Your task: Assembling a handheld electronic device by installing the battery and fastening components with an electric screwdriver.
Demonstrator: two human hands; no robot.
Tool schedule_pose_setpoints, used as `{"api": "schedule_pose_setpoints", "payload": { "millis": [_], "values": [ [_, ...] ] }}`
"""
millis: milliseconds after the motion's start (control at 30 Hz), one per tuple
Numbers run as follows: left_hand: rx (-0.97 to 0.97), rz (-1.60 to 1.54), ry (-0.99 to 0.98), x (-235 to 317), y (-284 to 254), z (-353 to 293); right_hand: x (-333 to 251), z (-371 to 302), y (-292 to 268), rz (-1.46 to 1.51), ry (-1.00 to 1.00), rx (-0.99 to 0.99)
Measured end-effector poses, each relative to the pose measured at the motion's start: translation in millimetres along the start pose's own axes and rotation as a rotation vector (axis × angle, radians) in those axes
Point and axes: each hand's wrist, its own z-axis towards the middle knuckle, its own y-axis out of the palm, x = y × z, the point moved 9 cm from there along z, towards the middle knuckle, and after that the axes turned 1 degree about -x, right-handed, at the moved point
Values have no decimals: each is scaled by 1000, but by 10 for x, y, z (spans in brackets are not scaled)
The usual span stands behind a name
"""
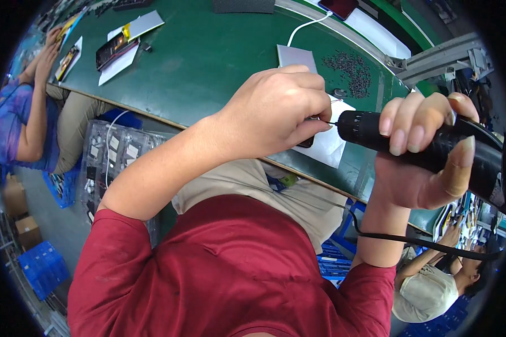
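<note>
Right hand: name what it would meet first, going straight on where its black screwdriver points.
Most likely the left hand, near the tip of the screwdriver; depth between them is unclear.

There was one black electric screwdriver [439, 147], one black cord [410, 240], one heap of small black parts [351, 73], two white cables [309, 23], two brown cartons [28, 231] — and two co-workers [427, 289].
</note>
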Motion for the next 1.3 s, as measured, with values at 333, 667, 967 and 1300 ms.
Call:
{"api": "schedule_pose_setpoints", "payload": {
  "millis": [333, 667, 967, 1300],
  "values": [
    [-80, 216, -42, -30, -57, -668, 213, -143, 262, -275, 112, 83],
    [-35, 207, -59, -88, -27, -690, 334, -140, 281, -303, 154, 69],
    [-12, 186, -77, -77, -41, -706, 373, -178, 249, -276, 195, 171],
    [-22, 202, -48, -78, -18, -716, 417, -200, 259, -245, 169, 154]
  ]
}}
